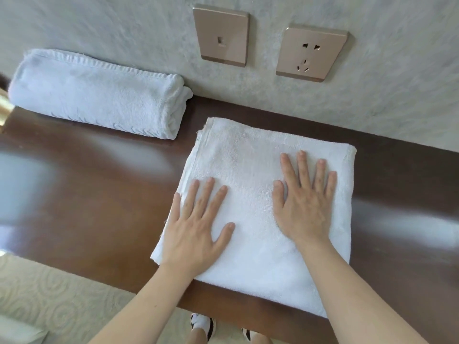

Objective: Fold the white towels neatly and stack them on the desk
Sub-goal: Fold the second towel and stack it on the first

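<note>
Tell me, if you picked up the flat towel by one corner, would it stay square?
Probably not. The flat towel looks like soft terry cloth in loose folded layers, so it would likely flop and unfold. It seems light for its size. The left hand and right hand press it flat, and it could slide on the glossy desk.

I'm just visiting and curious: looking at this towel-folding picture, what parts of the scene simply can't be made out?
- Head view: the number of layers in the flat towel is hidden under its top face and both hands, left hand and right hand.
- The rolled towel has its left end cut off by the frame edge.
- The desk has glare that blurs its surface.
- The gold object at the left edge is too cropped to identify.
</note>
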Motion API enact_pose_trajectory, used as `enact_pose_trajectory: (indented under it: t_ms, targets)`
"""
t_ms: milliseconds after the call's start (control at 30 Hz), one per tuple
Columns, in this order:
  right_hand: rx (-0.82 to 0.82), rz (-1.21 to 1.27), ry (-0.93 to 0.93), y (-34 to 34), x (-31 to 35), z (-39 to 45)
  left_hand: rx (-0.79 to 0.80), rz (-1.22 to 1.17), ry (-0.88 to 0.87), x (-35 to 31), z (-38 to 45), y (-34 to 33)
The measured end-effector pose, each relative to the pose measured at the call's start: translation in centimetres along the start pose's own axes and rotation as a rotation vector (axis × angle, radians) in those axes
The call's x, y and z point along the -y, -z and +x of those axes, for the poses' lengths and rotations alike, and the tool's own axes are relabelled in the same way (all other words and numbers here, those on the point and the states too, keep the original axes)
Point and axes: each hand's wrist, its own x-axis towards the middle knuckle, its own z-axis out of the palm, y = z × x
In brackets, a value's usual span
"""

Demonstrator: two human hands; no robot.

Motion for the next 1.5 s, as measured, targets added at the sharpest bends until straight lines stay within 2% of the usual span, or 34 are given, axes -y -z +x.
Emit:
enact_pose_trajectory:
  t_ms: [233, 333, 500, 600, 733, 833, 900, 967, 1000, 1100, 1200, 1267, 1500]
  targets:
    - [0.02, 0.097, -0.366, 0.0, 0.5, -3.8, 0.077, -0.007, -0.357, 2.5, 5.4, 1.2]
    - [0.04, 0.147, -0.498, -0.2, 1.8, -6.1, 0.139, -0.095, -0.398, 2.9, 8.5, 1.7]
    - [0.099, 0.173, -0.671, -0.1, 4.7, -10.6, 0.151, 0.021, -0.554, 1.5, 11.7, 2.2]
    - [0.086, 0.15, -0.591, -0.2, 5.7, -12.0, 0.144, 0.076, -0.701, 0.7, 13.8, 2.4]
    - [0.06, 0.103, -0.246, 0.3, 3.0, -8.9, 0.158, 0.075, -0.825, 0.1, 15.9, 2.5]
    - [0.023, 0.038, -0.047, 1.2, 0.3, -4.5, 0.046, 0.093, -0.806, -0.1, 15.8, 2.8]
    - [0.043, -0.003, 0.086, 1.5, -1.0, -2.4, -0.108, 0.036, -0.722, -0.2, 14.6, 2.9]
    - [0.062, -0.004, 0.143, 1.3, -1.4, -1.4, -0.237, -0.069, -0.601, -0.3, 12.2, 2.3]
    - [0.062, 0.005, 0.136, 1.1, -1.4, -1.1, -0.233, -0.11, -0.52, -0.5, 10.5, 1.8]
    - [0.044, 0.017, 0.076, 0.7, -1.1, -0.7, -0.033, -0.152, -0.303, -1.6, 5.6, 0.8]
    - [0.028, 0.025, 0.052, 0.8, -0.9, -0.6, 0.01, -0.069, -0.237, -2.2, 4.8, 0.1]
    - [0.017, 0.025, 0.007, 0.9, -0.8, -0.2, 0.011, -0.054, -0.26, -2.1, 6.4, 0.2]
    - [-0.006, 0.112, -0.293, 0.4, 1.3, 1.3, 0.072, -0.008, -0.511, 0.2, 15.2, 1.9]
